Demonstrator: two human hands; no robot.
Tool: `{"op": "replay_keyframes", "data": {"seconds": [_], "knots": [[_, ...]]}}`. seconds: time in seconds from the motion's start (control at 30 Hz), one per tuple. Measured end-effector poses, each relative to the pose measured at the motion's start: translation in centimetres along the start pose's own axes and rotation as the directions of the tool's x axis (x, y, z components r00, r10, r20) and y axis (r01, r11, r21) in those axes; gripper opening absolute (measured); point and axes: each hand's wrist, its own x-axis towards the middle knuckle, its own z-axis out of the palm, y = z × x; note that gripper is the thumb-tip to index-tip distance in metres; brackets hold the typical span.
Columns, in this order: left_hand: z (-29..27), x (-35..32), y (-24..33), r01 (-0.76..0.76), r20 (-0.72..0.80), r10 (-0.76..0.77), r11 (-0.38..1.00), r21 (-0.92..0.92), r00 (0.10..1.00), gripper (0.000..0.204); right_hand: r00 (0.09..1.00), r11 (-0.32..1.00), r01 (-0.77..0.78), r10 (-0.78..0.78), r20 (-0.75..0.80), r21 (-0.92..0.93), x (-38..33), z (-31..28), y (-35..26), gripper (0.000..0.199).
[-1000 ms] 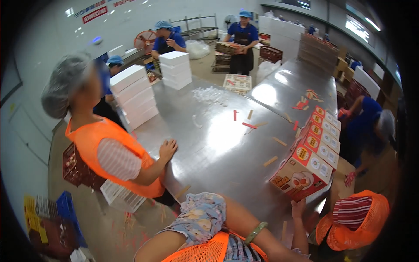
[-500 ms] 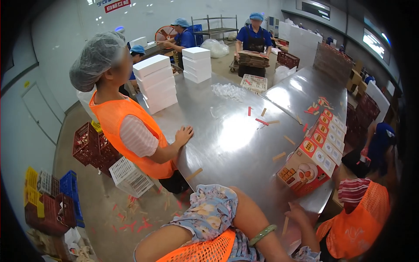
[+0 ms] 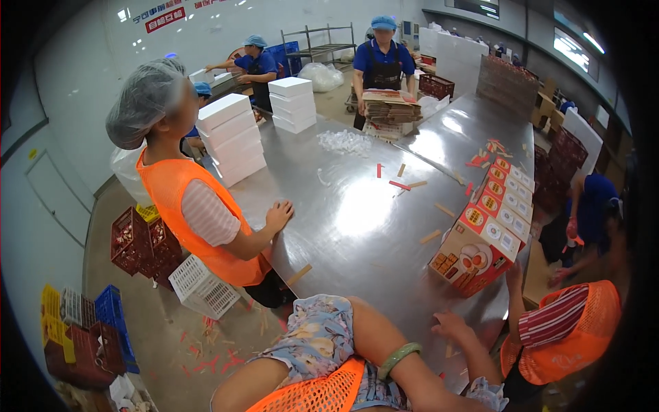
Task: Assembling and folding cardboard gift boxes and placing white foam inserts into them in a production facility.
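My left forearm, wearing a green bangle (image 3: 399, 358), crosses my body toward the lower right. The left hand lies by my right elbow at the lower edge, its fingers hidden. My right hand (image 3: 451, 325) is over the near part of the metal table (image 3: 322, 240), fingers stretched out and nothing held. Beyond it stands a row of red-and-white printed cartons (image 3: 473, 254), apart from my hand. Tan and red strips lie scattered on the table, one tan strip (image 3: 430, 237) left of the cartons.
White foam boxes (image 3: 230, 141) are stacked at the far left. Beside me stands a person in an orange vest (image 3: 195, 206), one hand on the table edge. Another orange-vested person (image 3: 566, 336) is at the right. Across the table, someone holds flat cardboard (image 3: 390, 106). Crates (image 3: 202, 285) stand on the floor.
The view has shifted slightly. The person across the table has brought the cardboard stack closer to the table. The person at right now has a hand beside the cartons. My arms stay nearly the same.
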Motion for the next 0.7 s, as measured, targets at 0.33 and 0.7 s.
{"op": "replay_keyframes", "data": {"seconds": [0.33,0.7], "knots": [[-1.3,-0.5,1.1,-0.205,-0.033,0.204,0.941,-0.270,0.978,0.035,0.997,0.996,0.043,-0.048,-0.061,-0.082,1.5,-2.0,-4.0,0.048],[-8.9,-10.2,5.2,0.295,-0.263,-0.389,0.896,-0.333,0.883,0.057,0.980,0.992,-0.107,0.117,-0.161,0.073,0.8,1.5,-10.2,0.060]]}}
